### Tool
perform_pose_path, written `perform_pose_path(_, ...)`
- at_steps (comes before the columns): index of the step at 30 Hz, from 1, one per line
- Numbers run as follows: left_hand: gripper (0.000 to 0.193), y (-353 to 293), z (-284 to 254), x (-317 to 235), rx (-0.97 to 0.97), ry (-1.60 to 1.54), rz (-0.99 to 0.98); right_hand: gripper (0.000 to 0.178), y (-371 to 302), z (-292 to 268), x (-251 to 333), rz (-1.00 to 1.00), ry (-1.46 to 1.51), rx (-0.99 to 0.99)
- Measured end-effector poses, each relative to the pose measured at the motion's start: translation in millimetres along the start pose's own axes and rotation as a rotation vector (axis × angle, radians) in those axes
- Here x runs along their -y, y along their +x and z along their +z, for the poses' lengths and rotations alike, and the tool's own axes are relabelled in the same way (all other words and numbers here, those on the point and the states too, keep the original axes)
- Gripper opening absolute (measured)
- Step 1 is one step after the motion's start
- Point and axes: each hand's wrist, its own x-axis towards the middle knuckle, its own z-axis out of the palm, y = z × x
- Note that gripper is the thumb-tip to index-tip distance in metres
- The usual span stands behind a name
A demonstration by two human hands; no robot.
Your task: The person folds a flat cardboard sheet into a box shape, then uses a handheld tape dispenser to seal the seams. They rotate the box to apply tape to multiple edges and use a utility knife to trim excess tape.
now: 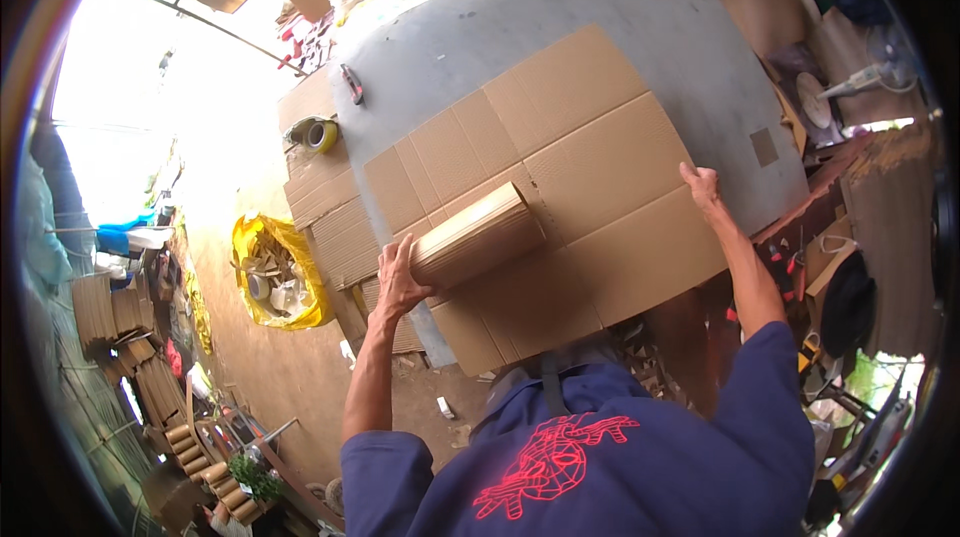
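A large flat brown cardboard sheet [610,167], scored with fold lines, lies across a grey tabletop and juts past its near edge. On the sheet rests a long bundle of layered cardboard strips [475,237], set at a slant. My left hand [400,282] is at the bundle's left end, its fingers over the top edge and thumb stretched along the near side. At the sheet's right edge, my right hand [704,184] is closed with the cardboard pinched in its fingers.
The grey tabletop [420,57] carries a red-and-black cutter [352,84]. Tape rolls [320,135] sit on cardboard pieces at its left edge. A yellow bag of scraps [318,289] stands on the brown floor [300,377]. Cardboard stacks [890,237] line the right side.
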Motion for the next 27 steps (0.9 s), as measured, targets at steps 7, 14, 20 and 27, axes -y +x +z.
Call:
perform_pose_path(7, 0.125, -27.3, -16.2, 35.3, 0.029, -0.233, -0.023, 0.058, -58.2, 7.4, 92.1, 0.081, 0.513, 0.325)
perform_pose_path(14, 0.124, -51.8, -3.5, 78.7, 0.037, -0.63, -0.096, 0.059, -78.3, 199.3, 78.7, 0.144, 0.279, 0.666)
perform_pose_path(20, 0.08, -71.4, 49.0, 112.3, -0.153, -0.633, -0.016, 0.056, -174.7, 330.1, 102.5, 0.291, 0.788, 1.16)
perform_pose_path(27, 0.1, -47.6, 38.5, 8.7, -0.455, -1.007, 0.079, 0.051, -70.5, 190.1, 20.2, 0.144, 0.473, 0.658)
